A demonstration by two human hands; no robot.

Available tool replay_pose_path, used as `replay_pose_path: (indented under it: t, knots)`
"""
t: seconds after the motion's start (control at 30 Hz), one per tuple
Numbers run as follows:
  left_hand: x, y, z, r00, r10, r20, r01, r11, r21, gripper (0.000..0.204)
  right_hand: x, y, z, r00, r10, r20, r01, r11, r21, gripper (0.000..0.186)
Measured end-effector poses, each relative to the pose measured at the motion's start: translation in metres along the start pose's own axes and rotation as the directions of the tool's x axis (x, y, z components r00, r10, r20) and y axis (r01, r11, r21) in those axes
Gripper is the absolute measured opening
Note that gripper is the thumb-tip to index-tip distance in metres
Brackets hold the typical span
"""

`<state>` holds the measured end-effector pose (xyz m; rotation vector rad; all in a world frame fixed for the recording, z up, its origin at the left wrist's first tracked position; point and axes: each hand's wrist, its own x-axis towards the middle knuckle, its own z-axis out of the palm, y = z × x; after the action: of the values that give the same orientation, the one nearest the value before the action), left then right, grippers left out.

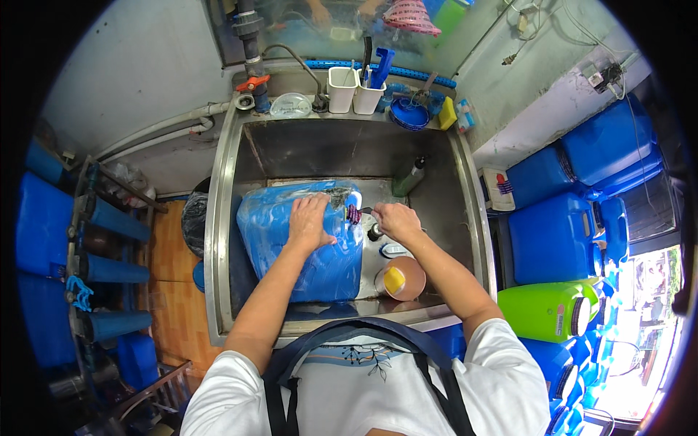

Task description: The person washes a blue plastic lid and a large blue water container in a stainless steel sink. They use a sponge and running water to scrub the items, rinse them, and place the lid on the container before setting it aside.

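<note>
A large blue plastic jerrycan (291, 247) lies in the metal sink, smeared with white suds. My left hand (309, 221) rests open on its upper side, fingers spread. In my right hand (398, 221), the fingers are closed around the dark handle of a small brush. Its purple-and-dark head (354, 214) touches the can near the whitish spout (354, 199). Below my right hand are a white-and-blue oval thing (393, 251) and a brownish tub (414, 280) with a yellow sponge (395, 280). A dark green bottle (409, 177) stands in the sink's far right corner.
The steel sink rim (218, 218) surrounds the work. White holders (342, 90) with tools, a blue round lid (408, 114) and another yellow sponge (447, 114) line the back ledge. Blue jerrycans (549, 236) and a green one (542, 311) are stacked at right; blue containers fill the left.
</note>
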<state>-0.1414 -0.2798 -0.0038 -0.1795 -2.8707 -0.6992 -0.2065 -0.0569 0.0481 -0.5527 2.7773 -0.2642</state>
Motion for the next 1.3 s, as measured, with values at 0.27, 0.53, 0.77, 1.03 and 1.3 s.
replay_pose_path:
  t: [0.27, 0.53, 0.77, 1.03, 1.3]
  knots:
    - [0.001, -0.004, -0.001, 0.999, 0.014, -0.04, -0.014, 1.0, -0.02, 0.093, 0.012, 0.006, 0.003, 0.998, 0.007, 0.068, -0.007, 1.0, 0.002, 0.028]
    - [0.002, 0.0, 0.0, 1.0, 0.014, -0.003, -0.014, 1.0, -0.003, 0.094, 0.025, 0.022, 0.026, 0.984, -0.055, 0.168, -0.008, 0.935, 0.353, 0.026]
    - [0.001, -0.001, -0.001, 1.0, 0.017, 0.002, -0.017, 1.0, -0.001, 0.09, 0.016, 0.016, 0.028, 0.982, -0.187, -0.009, 0.186, 0.981, -0.049, 0.025]
    - [-0.004, -0.001, -0.005, 0.999, 0.029, -0.03, -0.029, 0.999, -0.029, 0.09, 0.049, 0.059, 0.04, 0.919, -0.388, 0.073, 0.307, 0.818, 0.487, 0.036]
    - [-0.003, -0.001, -0.004, 0.999, 0.024, -0.032, -0.026, 0.999, -0.044, 0.09, 0.057, 0.052, 0.03, 0.837, -0.171, 0.519, -0.197, 0.792, 0.578, 0.031]
